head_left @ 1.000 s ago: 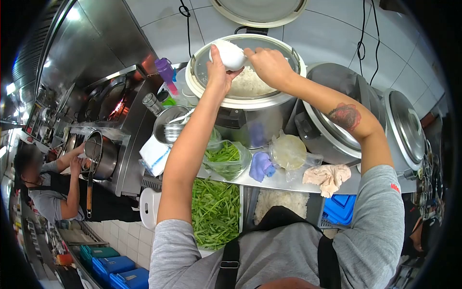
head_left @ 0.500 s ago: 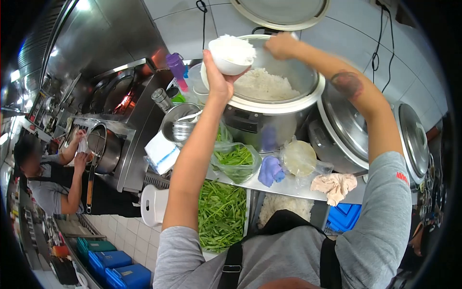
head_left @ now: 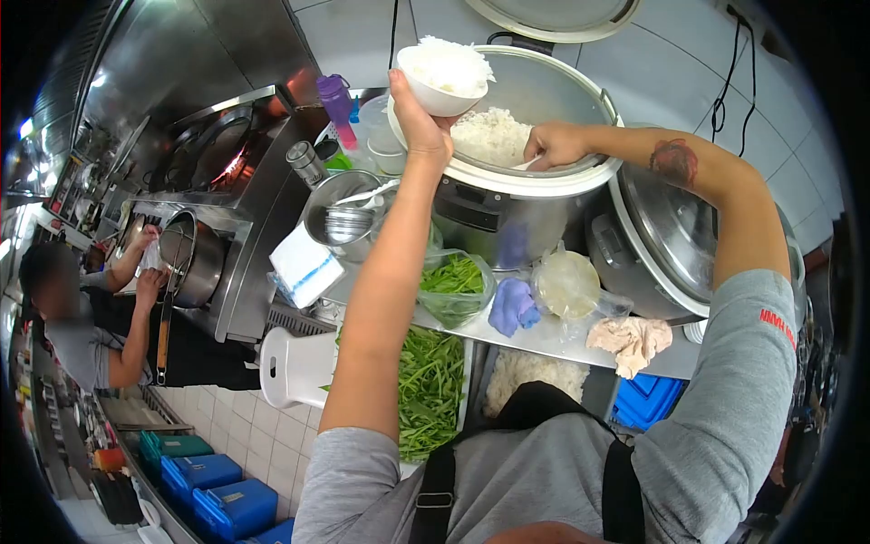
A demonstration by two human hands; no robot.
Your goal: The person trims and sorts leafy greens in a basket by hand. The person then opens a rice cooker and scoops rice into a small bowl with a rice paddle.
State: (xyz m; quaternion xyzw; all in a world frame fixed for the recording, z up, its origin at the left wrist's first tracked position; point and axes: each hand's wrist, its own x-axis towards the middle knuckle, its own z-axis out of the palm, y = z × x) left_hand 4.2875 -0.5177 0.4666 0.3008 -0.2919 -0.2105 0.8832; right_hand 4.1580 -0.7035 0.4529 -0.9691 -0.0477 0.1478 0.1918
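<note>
My left hand (head_left: 422,134) holds up a white bowl (head_left: 437,96) heaped with cooked rice, over the left rim of a big rice cooker (head_left: 471,210). Inside the cooker, whose lid is off, loose white rice (head_left: 494,136) lies in the pot. My right hand (head_left: 555,145) reaches down into the pot at the right of that rice. Its fingers are closed around a white rice paddle (head_left: 526,165), of which only a small part shows; the blade is hidden.
Right of the open cooker stands a lidded one (head_left: 666,236). Bagged greens (head_left: 453,281), a purple cloth (head_left: 514,306) and a beige cloth (head_left: 630,343) lie along the counter's front. A metal pot (head_left: 349,222) sits left. Another person (head_left: 100,335) works at the stove side.
My right hand has come down from above the cooker's far rim into the pot, near the rice. The left hand still holds the filled bowl, slightly higher in view.
</note>
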